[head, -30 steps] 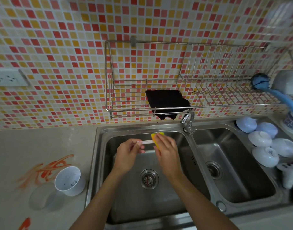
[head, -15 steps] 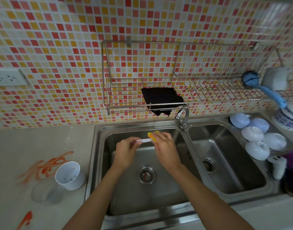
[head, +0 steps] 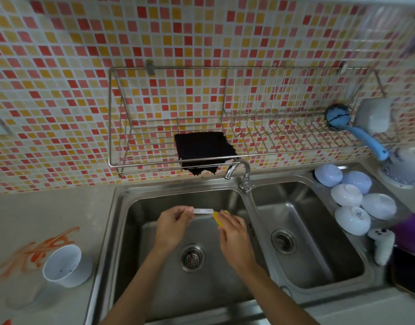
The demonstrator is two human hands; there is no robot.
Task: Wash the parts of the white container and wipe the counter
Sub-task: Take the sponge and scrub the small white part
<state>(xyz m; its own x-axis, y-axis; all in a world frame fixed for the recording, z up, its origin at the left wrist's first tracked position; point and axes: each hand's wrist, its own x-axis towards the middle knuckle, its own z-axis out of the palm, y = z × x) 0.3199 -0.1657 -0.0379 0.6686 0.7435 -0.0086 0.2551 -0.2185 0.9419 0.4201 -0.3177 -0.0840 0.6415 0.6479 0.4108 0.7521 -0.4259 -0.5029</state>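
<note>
Orange smears (head: pixel 41 252) mark the pale worktop (head: pixel 61 212) at far left, with a further orange spot at the bottom edge. White container body (head: pixel 63 266), cup-shaped, lying tilted on the worktop just right of the smears, mouth turned up and left, dark specks inside. Clear rounded piece (head: pixel 23 299) on the worktop below and left of it; too faint to identify. Double steel sink (head: pixel 122 202) set in the worktop. Left hand (head: pixel 173 227) over the left basin, fingers pinching one end of a small white strip-like part (head: pixel 203 211) held level. Right hand (head: pixel 234 238) just beside it, fingers curled round a yellow sponge (head: pixel 217 218) that meets the right end of the part. Round strainer drain (head: pixel 192 257) in the basin floor below the two hands. Wire rack (head: pixel 237 118) fixed to the red, orange and yellow mosaic wall above the sink, with a black cloth (head: pixel 203 151) draped over its front rail. Chrome tap (head: pixel 242 174) on the divider between basins, spout turned left. Right basin with its own drain. Five white bowls (head: pixel 352 200) upturned on the drainer at right. Blue-handled brush (head: pixel 356 130) resting in the rack's right end, beside a grey cup (head: pixel 375 118). Patterned ceramic jar (head: pixel 403 170) and a purple object (head: pixel 410 231) at far right.
</note>
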